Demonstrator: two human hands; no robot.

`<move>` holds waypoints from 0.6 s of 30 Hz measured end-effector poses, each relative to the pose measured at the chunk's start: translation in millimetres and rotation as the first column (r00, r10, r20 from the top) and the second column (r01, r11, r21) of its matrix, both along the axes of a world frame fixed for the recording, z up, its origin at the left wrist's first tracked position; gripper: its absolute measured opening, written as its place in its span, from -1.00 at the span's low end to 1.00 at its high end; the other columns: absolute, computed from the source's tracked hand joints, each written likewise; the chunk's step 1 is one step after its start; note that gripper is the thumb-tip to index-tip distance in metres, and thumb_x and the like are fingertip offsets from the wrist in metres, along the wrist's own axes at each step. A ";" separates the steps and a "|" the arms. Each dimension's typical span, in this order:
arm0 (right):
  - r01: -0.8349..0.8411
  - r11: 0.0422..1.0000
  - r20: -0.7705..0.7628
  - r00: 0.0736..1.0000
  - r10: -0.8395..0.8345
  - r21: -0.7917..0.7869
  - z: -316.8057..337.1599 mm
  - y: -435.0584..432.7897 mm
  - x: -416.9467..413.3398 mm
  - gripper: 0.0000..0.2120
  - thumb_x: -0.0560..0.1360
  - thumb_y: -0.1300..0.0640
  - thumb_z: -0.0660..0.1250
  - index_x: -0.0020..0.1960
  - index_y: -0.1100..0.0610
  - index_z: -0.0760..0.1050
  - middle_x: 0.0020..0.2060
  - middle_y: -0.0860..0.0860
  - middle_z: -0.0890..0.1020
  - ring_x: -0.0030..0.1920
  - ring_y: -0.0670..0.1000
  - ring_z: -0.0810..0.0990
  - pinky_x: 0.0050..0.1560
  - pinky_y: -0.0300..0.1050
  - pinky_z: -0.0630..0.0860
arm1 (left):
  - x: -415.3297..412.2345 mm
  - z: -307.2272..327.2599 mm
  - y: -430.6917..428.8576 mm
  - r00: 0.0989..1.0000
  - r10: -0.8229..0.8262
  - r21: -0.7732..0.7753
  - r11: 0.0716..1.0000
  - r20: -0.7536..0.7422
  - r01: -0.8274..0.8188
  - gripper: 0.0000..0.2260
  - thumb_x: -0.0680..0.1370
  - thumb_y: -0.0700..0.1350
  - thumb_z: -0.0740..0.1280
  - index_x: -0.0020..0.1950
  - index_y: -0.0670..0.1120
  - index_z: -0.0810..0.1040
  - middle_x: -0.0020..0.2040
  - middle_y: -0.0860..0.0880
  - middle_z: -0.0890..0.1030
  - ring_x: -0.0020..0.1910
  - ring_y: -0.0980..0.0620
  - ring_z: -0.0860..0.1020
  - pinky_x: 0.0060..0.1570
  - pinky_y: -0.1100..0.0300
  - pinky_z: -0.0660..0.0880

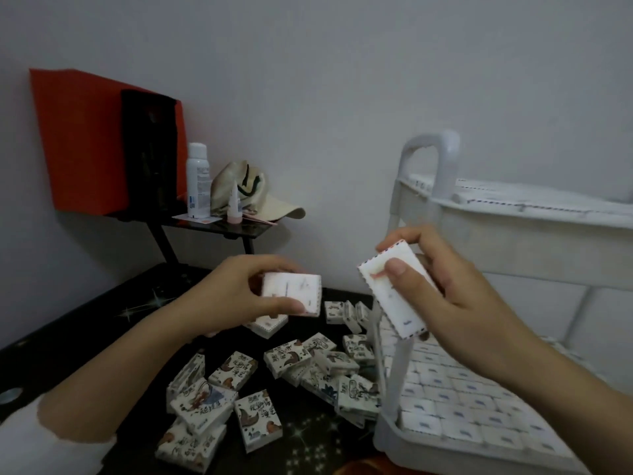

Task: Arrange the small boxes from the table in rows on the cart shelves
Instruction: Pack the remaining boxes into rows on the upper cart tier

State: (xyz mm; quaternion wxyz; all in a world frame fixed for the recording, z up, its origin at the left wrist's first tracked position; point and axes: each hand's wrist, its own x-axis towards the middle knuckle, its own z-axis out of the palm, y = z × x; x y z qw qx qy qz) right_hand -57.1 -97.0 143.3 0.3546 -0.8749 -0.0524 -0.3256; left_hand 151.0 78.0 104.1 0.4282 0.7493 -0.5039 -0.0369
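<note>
Left of the cart (399,371): both hands are raised above the table (85,337), each gripping one small box
Right hand (462,296): thumb across the front and fingers curled behind the right-hand box (394,296)
Right-hand box: white face toward the camera, long axis tilted, with its lower end pointing down at the cart's near left corner post, just above the lower shelf (383,437)
Left hand (236,289): pinches the left-hand box (291,293) by its edges, thumb below and fingers above
Left-hand box: held roughly level, further left of the cart than the other, over the pile
Nearer hand: the right one, so its box looks the likelier to go in first
Lower shelf: packed with shelved boxes (472,402) in tidy rows, white faces up; no free slot shows from here
Upper shelf (513,241): more white boxes line its rim
Loose boxes (287,359): scattered left of the cart, printed faces up, many overlapping
Count: two hands, two held boxes, two shelves in view, at least a dozen loose boxes; the exact number cannot be told
Uncertain: another box (269,325) just under the left hand, held or lying, cannot tell
</note>
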 end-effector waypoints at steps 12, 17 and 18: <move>0.292 0.909 0.152 0.926 -0.347 0.298 99.5 -141.5 -115.8 -0.67 0.40 -0.15 0.32 0.11 -0.04 0.53 -0.03 0.02 0.67 -0.18 -0.06 0.70 -0.32 -0.25 0.60 | -154.6 105.1 -62.4 0.923 -0.379 -0.133 0.920 -0.068 0.368 -0.64 0.43 -0.12 0.16 0.07 0.22 0.60 -0.05 0.07 0.64 -0.24 0.12 0.57 -0.34 0.16 0.54; 0.217 0.856 0.011 0.968 -0.251 0.469 133.6 -202.7 -127.8 -0.63 0.46 -0.08 0.37 0.09 0.19 0.60 0.03 0.08 0.70 0.05 0.07 0.69 -0.06 -0.05 0.65 | -187.6 147.6 -128.9 0.913 -0.363 -0.136 0.911 0.186 0.390 -0.65 0.48 -0.08 0.19 0.20 0.21 0.52 -0.02 0.11 0.63 -0.23 0.11 0.63 -0.40 0.22 0.53; 0.244 0.847 -0.002 0.961 -0.276 0.472 139.3 -213.2 -128.0 -0.64 0.49 -0.09 0.35 0.08 0.19 0.59 0.01 0.11 0.71 0.03 0.09 0.69 -0.04 -0.01 0.65 | -190.1 156.4 -143.7 0.921 -0.335 -0.150 0.918 0.200 0.367 -0.66 0.50 -0.06 0.24 0.25 0.22 0.48 -0.02 0.10 0.62 -0.26 0.11 0.63 -0.41 0.23 0.52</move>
